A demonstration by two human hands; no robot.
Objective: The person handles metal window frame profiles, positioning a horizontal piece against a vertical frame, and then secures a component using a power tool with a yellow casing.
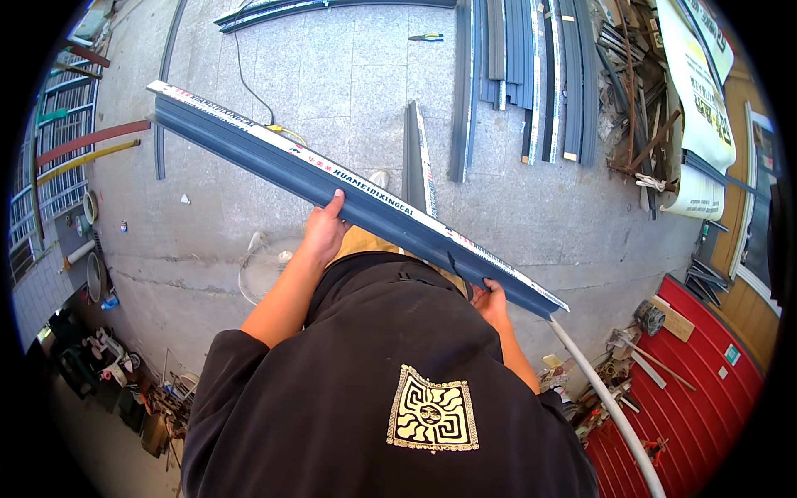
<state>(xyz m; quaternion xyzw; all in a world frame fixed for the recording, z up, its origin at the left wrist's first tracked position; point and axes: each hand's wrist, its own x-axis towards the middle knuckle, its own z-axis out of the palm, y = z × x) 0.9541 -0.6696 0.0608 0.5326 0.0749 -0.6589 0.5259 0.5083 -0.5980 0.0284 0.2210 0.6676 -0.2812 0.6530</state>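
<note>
Left hand (326, 228) was closed on the lower edge of a long dark-grey metal profile (390, 228), near mid-length, a digit up on its face. Right hand (491, 300) gripped the same edge, close to the right end; fingers behind were hidden, so can't tell how far they wrapped.

Key relation: profile lay across both hands, long axis diagonal, left end far out ahead of the left hand, right end just past the right hand and nearer the body. Right hand was the one nearer an end. White printed strip (365, 187) ran along the far edge.

Beyond, between the hands: a second profile (413, 153), pointing away. Farther out, ahead of the right hand: pliers (427, 37) on the floor (332, 83), then stacked profiles (515, 58) off to the right.
</note>
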